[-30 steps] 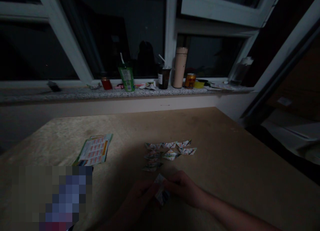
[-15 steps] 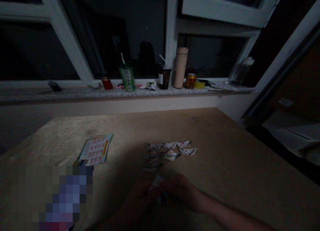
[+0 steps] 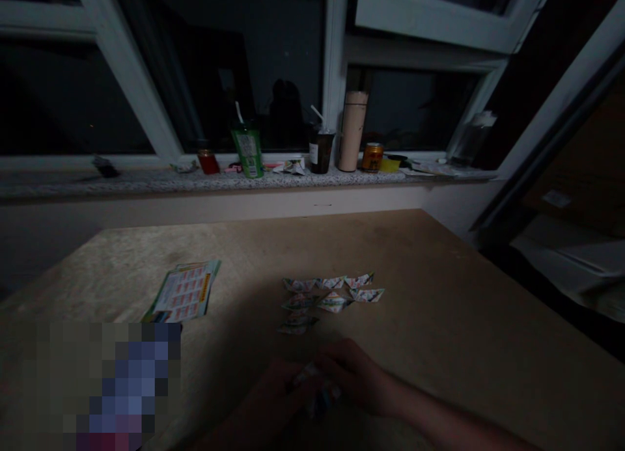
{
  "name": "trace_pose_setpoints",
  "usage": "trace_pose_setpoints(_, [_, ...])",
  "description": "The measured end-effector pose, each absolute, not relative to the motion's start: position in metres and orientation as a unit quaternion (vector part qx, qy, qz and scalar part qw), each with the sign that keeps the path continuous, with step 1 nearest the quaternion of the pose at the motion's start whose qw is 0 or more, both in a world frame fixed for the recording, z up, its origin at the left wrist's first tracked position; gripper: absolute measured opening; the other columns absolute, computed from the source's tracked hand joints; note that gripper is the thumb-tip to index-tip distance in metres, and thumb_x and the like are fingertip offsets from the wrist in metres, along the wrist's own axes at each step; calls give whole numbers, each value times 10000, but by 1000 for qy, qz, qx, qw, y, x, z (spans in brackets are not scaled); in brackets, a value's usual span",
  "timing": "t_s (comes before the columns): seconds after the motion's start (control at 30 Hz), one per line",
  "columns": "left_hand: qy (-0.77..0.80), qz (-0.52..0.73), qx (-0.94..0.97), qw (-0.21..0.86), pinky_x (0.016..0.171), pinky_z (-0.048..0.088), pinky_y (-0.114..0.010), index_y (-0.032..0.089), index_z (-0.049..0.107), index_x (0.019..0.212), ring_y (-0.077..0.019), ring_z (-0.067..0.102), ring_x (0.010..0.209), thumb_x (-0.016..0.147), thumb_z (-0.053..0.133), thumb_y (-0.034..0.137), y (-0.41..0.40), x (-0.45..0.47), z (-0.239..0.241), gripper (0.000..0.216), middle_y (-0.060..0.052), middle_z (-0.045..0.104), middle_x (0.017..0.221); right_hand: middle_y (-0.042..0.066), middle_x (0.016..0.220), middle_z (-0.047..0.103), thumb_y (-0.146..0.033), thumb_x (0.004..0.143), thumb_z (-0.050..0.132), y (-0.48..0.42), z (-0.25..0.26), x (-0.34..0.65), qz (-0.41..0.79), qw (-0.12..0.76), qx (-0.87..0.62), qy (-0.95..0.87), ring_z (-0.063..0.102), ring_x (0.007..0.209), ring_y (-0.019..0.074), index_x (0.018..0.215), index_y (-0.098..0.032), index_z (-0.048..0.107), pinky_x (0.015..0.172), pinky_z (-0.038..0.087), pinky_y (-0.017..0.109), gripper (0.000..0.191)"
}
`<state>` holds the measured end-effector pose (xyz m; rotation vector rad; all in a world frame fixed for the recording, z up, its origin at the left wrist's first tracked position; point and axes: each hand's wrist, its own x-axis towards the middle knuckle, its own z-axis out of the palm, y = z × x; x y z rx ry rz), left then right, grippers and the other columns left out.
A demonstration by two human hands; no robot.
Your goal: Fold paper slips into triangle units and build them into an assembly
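Observation:
Both hands meet low in the middle of the view, in dim light. My left hand (image 3: 278, 389) is closed on a small piece of folded printed paper (image 3: 317, 394). From the other side, my right hand (image 3: 354, 373) grips the same paper, its fingers bent over the upper edge. The exact folds are hidden by the fingers and the dark. Just beyond the hands, several folded paper boats (image 3: 334, 301) sit in short rows on the table. One paper boat (image 3: 297, 323) lies nearest to my left hand.
A stack of printed sheets (image 3: 188, 289) lies on the tabletop (image 3: 430, 347) at the left, near a blurred-out area. Along the windowsill (image 3: 288, 181) stand a green cup (image 3: 249, 155), a dark cup (image 3: 321, 155), a tall flask (image 3: 352, 132) and an orange can (image 3: 373, 158).
The paper has turned and dropped slightly between my hands; its pointed top no longer sticks up. The fingers of both hands have shifted on it. The boats and sheets stay put.

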<state>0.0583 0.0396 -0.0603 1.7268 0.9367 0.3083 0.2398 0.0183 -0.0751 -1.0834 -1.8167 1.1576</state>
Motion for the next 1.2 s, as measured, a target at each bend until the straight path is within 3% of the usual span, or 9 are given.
trace_pose_setpoints(0.1, [382, 135, 735, 544, 655, 416, -222, 162, 714, 831, -181, 574, 718, 921, 342, 557, 39, 54, -60, 550, -12, 681, 766, -43, 574, 376, -531, 931, 356, 17, -71, 242, 468, 337, -418, -701, 327, 535, 83, 612, -164, 434, 469, 271, 195, 492])
trace_pose_setpoints(0.23, [374, 124, 737, 549, 690, 426, -231, 179, 721, 797, -185, 593, 714, 940, 280, 557, 37, 53, -60, 598, -7, 694, 735, -45, 556, 361, -551, 908, 396, 17, -70, 244, 490, 340, -415, -687, 319, 522, 81, 595, -162, 434, 457, 263, 195, 501])
trace_pose_setpoints(0.37, [419, 148, 712, 543, 672, 438, -249, 188, 720, 807, -212, 601, 740, 887, 305, 631, 36, 56, -59, 612, -17, 700, 754, -36, 577, 387, -574, 883, 433, 19, -71, 242, 525, 360, -393, -664, 330, 535, 84, 622, -148, 487, 472, 276, 196, 503])
trace_pose_setpoints(0.53, [461, 176, 706, 508, 776, 422, -278, 199, 725, 807, -232, 580, 829, 866, 374, 612, 39, 52, -67, 545, -21, 697, 818, -32, 611, 395, -600, 868, 442, 18, -70, 240, 557, 347, -369, -658, 321, 548, 84, 682, -133, 560, 484, 295, 193, 516])
trace_pose_setpoints(0.73, [484, 182, 674, 527, 859, 402, -320, 199, 716, 971, -273, 559, 970, 810, 490, 614, 40, 48, -74, 500, -42, 694, 966, -37, 616, 378, -600, 877, 437, 16, -71, 244, 583, 342, -360, -643, 287, 543, 76, 691, -127, 557, 469, 254, 193, 522])
trace_pose_setpoints(0.83, [480, 192, 683, 516, 811, 421, -322, 187, 722, 912, -268, 588, 902, 840, 468, 570, 41, 50, -73, 466, -46, 704, 910, -43, 589, 358, -611, 857, 467, 17, -72, 246, 594, 348, -370, -624, 281, 528, 72, 645, -140, 505, 458, 233, 202, 518])
trace_pose_setpoints(0.97, [438, 208, 694, 532, 656, 437, -271, 183, 696, 676, -216, 606, 674, 887, 383, 558, 42, 55, -66, 532, -20, 681, 656, -48, 555, 341, -607, 848, 487, 20, -77, 246, 585, 370, -382, -613, 271, 507, 66, 595, -153, 451, 440, 197, 210, 521])
trace_pose_setpoints(1.2, [437, 221, 666, 563, 603, 436, -251, 170, 675, 627, -189, 598, 574, 887, 383, 563, 41, 59, -57, 554, -12, 659, 556, -61, 524, 253, -625, 851, 459, 20, -77, 246, 554, 374, -420, -614, 194, 479, 60, 530, -173, 367, 418, 150, 218, 562])
